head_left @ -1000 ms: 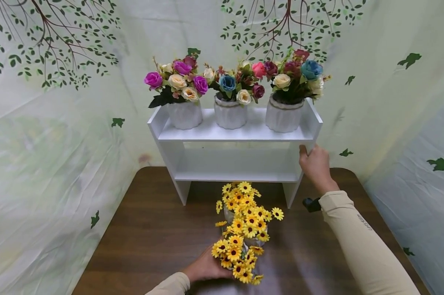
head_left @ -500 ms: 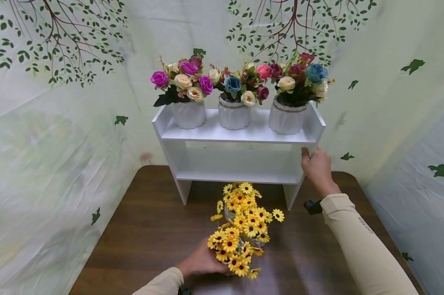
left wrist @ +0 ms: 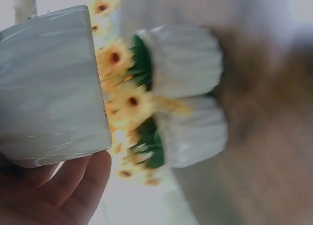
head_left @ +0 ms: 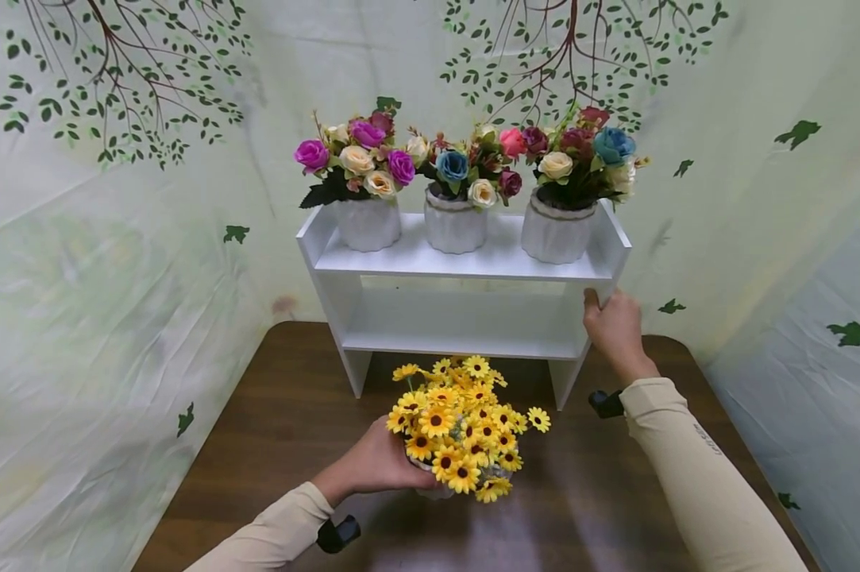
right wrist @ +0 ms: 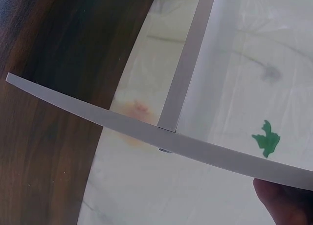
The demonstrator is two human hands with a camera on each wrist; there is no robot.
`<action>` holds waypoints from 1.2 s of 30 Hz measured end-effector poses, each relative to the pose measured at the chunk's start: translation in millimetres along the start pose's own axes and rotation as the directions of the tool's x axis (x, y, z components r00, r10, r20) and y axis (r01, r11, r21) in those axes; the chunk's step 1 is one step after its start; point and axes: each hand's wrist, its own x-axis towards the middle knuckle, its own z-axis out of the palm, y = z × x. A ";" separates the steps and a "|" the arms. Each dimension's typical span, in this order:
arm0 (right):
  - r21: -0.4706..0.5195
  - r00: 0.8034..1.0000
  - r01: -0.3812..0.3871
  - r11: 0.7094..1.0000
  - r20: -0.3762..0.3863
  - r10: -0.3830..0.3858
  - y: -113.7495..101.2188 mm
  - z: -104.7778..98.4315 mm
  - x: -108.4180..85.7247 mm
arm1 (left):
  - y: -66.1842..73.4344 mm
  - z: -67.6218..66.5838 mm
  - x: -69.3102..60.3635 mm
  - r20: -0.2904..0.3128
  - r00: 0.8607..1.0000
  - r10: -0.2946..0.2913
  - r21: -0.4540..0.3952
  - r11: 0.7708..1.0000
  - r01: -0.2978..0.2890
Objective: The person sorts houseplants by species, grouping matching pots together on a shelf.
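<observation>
My left hand grips a white pot of yellow daisies, its fingers curled along the pot's side in the left wrist view. The pot is off the table, its base level with the flowers of two more pots of daisies. Those two white pots, a nearer pot and a farther pot, stand side by side on the table. In the head view the daisies overlap and mostly hide all the pots. My right hand holds the right side panel of the white shelf, thumb upward.
On the shelf's top tier stand three white pots of mixed roses: a left pot, a middle pot and a right pot. The shelf stands towards the back of the brown wooden table. A leaf-print cloth hangs behind.
My left hand has lifted the pot of daisies and carried it forward and slightly left, towards the shelf. The right hand keeps its hold on the side panel.
</observation>
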 end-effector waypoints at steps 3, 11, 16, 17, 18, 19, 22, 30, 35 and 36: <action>0.003 1.000 -0.007 1.000 0.010 0.007 -0.8 0.6 -0.8 | 9.0 -12.8 8.1 -0.015 0.997 0.071 -0.017 0.997 -0.071; -0.005 1.000 0.004 1.000 -0.007 -0.005 1.6 0.6 -0.3 | 31.9 -35.1 34.7 -0.082 0.987 0.139 0.033 0.990 -0.137; -0.007 1.000 0.026 1.000 -0.008 -0.026 2.1 1.6 -0.5 | 42.1 -35.7 46.4 -0.140 0.988 0.068 -0.001 0.998 -0.069; -0.006 1.000 0.025 1.000 -0.001 -0.025 1.9 1.5 -0.3 | 43.8 -35.4 48.8 -0.146 0.988 0.058 0.005 0.998 -0.058; -0.005 1.000 0.021 1.000 0.005 -0.021 1.6 1.2 0.0 | 45.6 -35.2 51.4 -0.152 0.987 0.055 0.019 0.998 -0.052; -0.004 1.000 0.013 1.000 0.013 -0.013 1.2 0.8 0.2 | 47.4 -34.8 54.6 -0.157 0.986 0.054 0.034 0.998 -0.049; -0.009 1.000 -0.003 1.000 0.026 0.003 -0.2 -1.8 0.6 | 53.3 -33.6 66.9 -0.167 0.984 0.066 0.082 0.995 -0.053; -0.010 1.000 0.014 1.000 -0.006 -0.014 -0.3 -2.6 0.3 | 60.4 -22.6 106.9 -0.211 0.977 0.010 0.083 0.997 0.008; -0.003 0.999 0.040 0.999 -0.019 -0.040 0.0 -0.4 -0.6 | 57.2 -13.1 129.4 -0.212 0.977 0.007 0.094 0.996 0.013; -0.003 0.999 0.040 0.999 -0.013 -0.040 -0.3 -0.3 -0.6 | 56.6 -11.1 133.3 -0.212 0.977 0.009 0.093 0.996 0.011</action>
